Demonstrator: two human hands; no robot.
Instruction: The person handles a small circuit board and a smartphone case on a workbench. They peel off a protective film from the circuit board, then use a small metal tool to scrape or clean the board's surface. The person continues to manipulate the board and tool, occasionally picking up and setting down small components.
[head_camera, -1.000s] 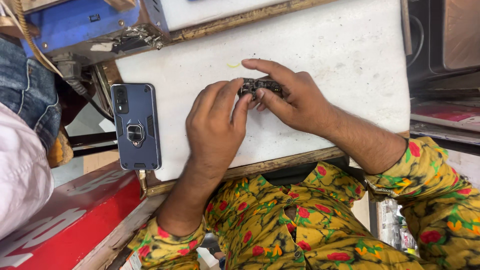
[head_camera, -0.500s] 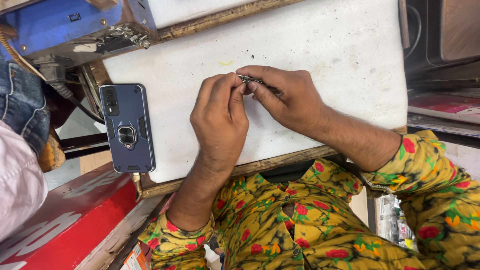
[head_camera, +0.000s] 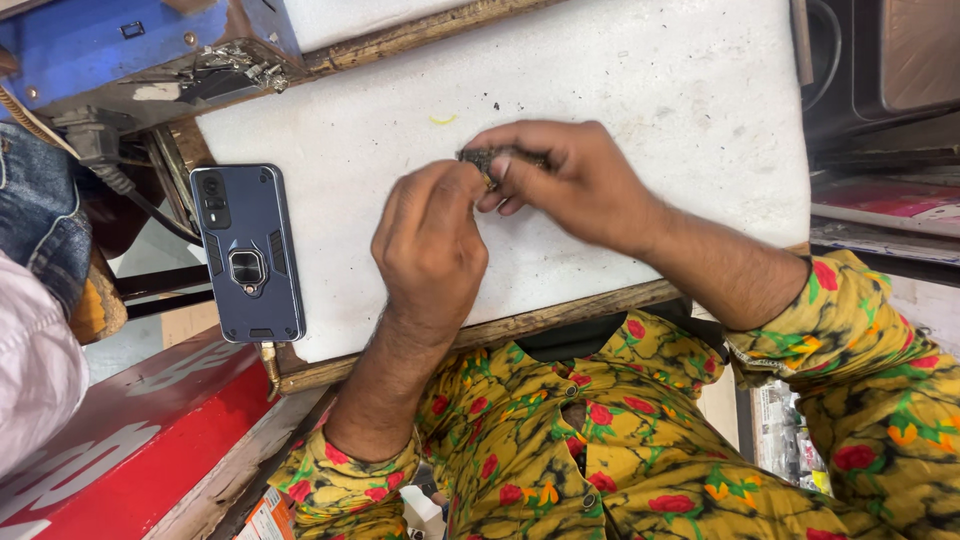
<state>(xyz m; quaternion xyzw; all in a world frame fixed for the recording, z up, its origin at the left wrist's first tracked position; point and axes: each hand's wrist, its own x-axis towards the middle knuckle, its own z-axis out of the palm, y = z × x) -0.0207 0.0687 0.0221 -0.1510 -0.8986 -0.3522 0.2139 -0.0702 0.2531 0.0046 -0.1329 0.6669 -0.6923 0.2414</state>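
Head view: both hands meet over the white work surface (head_camera: 650, 90). Left hand (head_camera: 430, 245) and right hand (head_camera: 570, 180) pinch a small dark part (head_camera: 485, 158), fingers curled closed on it.

both hands (head_camera: 500, 205) pinching small dark part (head_camera: 478, 156), white board (head_camera: 650, 80)

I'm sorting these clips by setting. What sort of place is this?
Probably a small repair stall or workshop bench. Both hands, left hand and right hand, work a small dark part over a scuffed white work board with a wooden edge; a cased phone lies beside it, below a blue machine.
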